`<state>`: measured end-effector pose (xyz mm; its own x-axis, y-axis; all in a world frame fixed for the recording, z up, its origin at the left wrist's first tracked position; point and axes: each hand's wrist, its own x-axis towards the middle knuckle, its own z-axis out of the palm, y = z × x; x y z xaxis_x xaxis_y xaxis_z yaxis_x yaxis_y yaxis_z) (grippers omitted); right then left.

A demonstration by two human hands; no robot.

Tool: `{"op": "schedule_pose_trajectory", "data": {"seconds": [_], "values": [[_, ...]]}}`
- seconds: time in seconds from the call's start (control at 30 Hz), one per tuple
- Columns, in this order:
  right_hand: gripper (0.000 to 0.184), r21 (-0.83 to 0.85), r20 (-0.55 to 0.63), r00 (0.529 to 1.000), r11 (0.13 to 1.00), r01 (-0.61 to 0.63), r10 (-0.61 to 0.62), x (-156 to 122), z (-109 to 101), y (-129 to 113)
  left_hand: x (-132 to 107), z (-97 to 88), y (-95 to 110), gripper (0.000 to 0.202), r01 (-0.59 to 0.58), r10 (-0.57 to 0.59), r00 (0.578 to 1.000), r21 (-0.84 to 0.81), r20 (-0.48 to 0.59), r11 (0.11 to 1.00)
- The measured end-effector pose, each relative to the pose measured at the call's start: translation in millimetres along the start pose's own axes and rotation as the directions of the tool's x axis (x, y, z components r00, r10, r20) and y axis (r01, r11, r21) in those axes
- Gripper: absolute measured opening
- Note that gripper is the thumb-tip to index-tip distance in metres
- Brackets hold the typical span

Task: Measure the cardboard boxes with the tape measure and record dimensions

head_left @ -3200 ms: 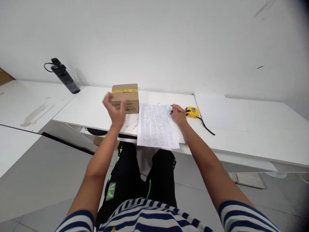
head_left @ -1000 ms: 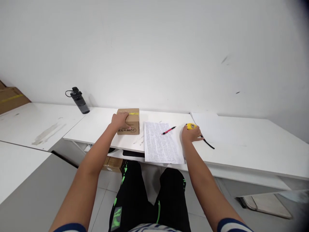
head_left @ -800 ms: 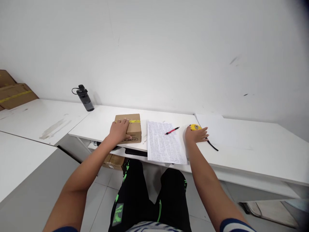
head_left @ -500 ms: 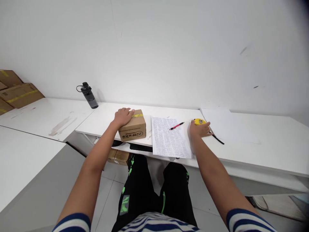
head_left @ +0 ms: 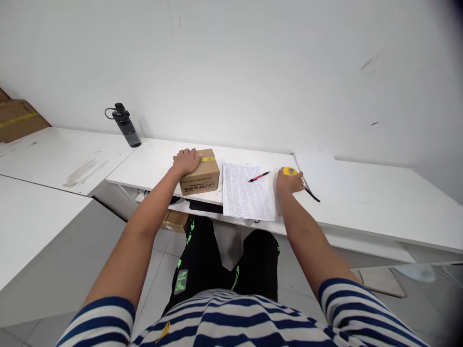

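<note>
White table (head_left: pixel 361 217) stretches along the wall (head_left: pixel 289 72), its left end meeting a second table (head_left: pixel 90 159). Brown cartons (head_left: pixel 20 120) show at that second table's back left corner. Toward the left end of the first table sits the box (head_left: pixel 202 173), standing askew, one lower corner at the front edge, a yellow strip across its top. Right of it, just apart, the written sheet (head_left: pixel 246 195) overhangs the front edge; a plain sheet (head_left: pixel 318 176) lies by the back edge, farther right. A dark bottle (head_left: pixel 126 127) stands near the back edge, beside the seam of the tables.

The left hand (head_left: pixel 186 162) lies on the box's top, over its left side, thumb near the yellow strip; whether it grips, I cannot tell. The right hand (head_left: pixel 290 183) grasps the yellow tape measure (head_left: pixel 289 171) just right of the written sheet, between front and back edges, its black strap (head_left: pixel 313 195) trailing rightward. A red-and-black pen (head_left: pixel 259 177) slants across the written sheet's back right corner.
</note>
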<state>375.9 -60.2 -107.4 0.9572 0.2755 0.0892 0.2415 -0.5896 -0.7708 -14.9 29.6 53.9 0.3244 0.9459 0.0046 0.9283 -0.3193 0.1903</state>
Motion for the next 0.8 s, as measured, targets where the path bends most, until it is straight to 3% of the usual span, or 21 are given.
{"op": "schedule_pose_trajectory", "data": {"seconds": [0.23,0.47,0.53,0.63,0.7,0.8], "values": [[0.075,0.039,-0.048,0.998,0.999,0.033,-0.031,9.2,10.1,6.1,2.0,1.9,-2.8,0.071,-0.023,0.023,1.0,-0.046,-0.012,0.999],[0.069,-0.002,-0.033,0.966,0.967,0.256,-0.256,8.2,8.5,9.6,10.9,1.8,-8.9,0.065,-0.212,0.216,0.976,-0.126,0.018,0.969],[0.066,-0.052,-0.012,0.926,0.925,0.377,-0.378,2.8,7.1,8.8,10.8,1.4,-9.6,0.065,-0.228,0.233,0.972,-0.149,0.018,0.962],[0.061,-0.12,0.049,0.8,0.791,0.599,-0.598,-4.9,6.7,6.7,8.4,1.5,-10.3,0.066,-0.227,0.23,0.973,-0.193,-0.007,0.955],[0.052,-0.158,0.089,0.728,0.712,0.684,-0.68,-9.1,7.0,4.9,6.7,2.0,-11.6,0.065,-0.222,0.223,0.975,-0.231,-0.022,0.947],[0.043,-0.215,0.111,0.718,0.689,0.693,-0.687,-14.8,5.9,1.7,4.4,3.6,-15.9,0.066,-0.211,0.208,0.977,-0.298,-0.045,0.931]]}}
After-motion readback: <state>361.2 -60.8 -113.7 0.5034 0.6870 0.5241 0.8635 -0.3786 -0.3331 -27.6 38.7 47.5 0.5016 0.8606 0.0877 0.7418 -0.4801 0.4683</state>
